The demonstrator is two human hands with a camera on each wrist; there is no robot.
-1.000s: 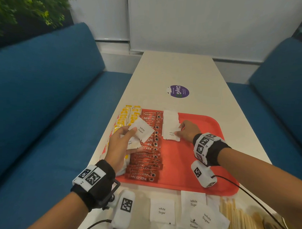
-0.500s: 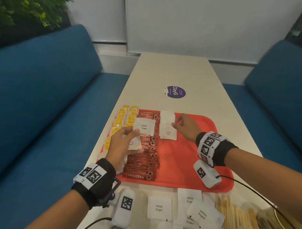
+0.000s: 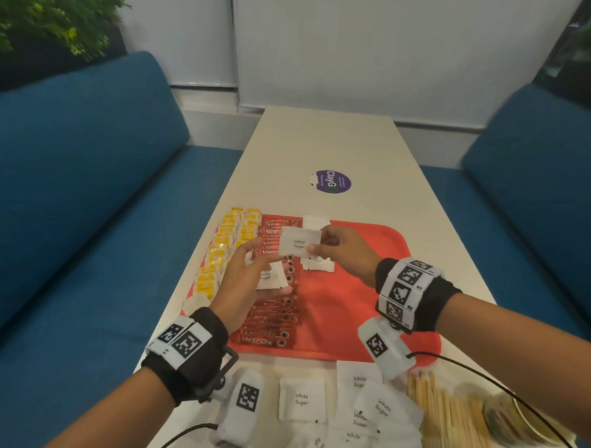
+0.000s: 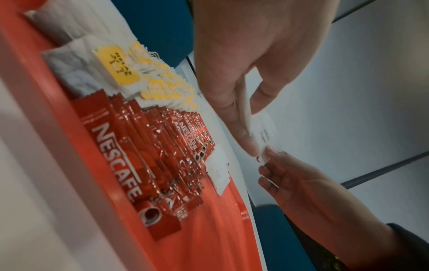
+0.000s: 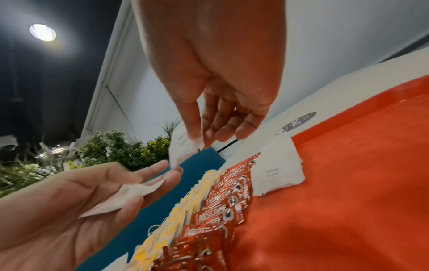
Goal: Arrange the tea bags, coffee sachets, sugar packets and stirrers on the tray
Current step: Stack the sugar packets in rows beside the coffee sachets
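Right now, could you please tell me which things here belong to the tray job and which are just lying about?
Belonging to the job:
red tray
tea bags
coffee sachets
sugar packet pinched by the right hand
sugar packet in the left hand
loose sugar packets
wooden stirrers

Lying about:
purple sticker
plant

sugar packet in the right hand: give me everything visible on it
The sugar packet is a small, flat, square white paper sachet printed "White Sugar" in dark script. It is held in the air, slightly tilted, above the coffee sachets on the red tray. The right hand pinches its right edge between thumb and fingers. The left hand's fingertips meet its lower left corner; that left hand holds another packet.
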